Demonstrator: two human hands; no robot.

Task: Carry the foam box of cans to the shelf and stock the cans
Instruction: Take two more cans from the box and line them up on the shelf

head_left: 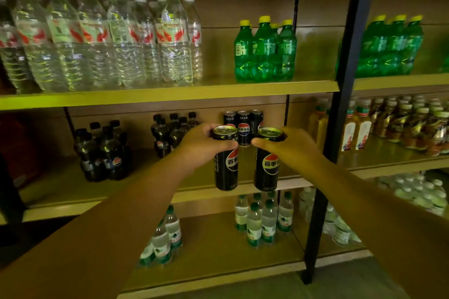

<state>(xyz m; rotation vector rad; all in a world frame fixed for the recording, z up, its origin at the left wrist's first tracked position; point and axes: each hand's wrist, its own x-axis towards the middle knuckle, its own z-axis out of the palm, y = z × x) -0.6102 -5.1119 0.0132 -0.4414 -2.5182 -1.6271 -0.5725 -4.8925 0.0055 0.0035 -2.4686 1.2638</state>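
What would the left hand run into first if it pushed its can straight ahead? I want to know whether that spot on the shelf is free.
Probably the row of cans at the back. The left hand holds its can just before them, but depth is unclear.

Fingers (213, 131) of the left hand (199, 145) wrap behind a tall black cola can (226, 165), hiding its far side. Three black cans at the back of the middle shelf (243, 126) are partly covered by both hands. Clear water bottles with white caps (14, 39) run off the left edge, blurred, labels unreadable. Pale bottles at lower right (422, 194) are too blurred to identify.
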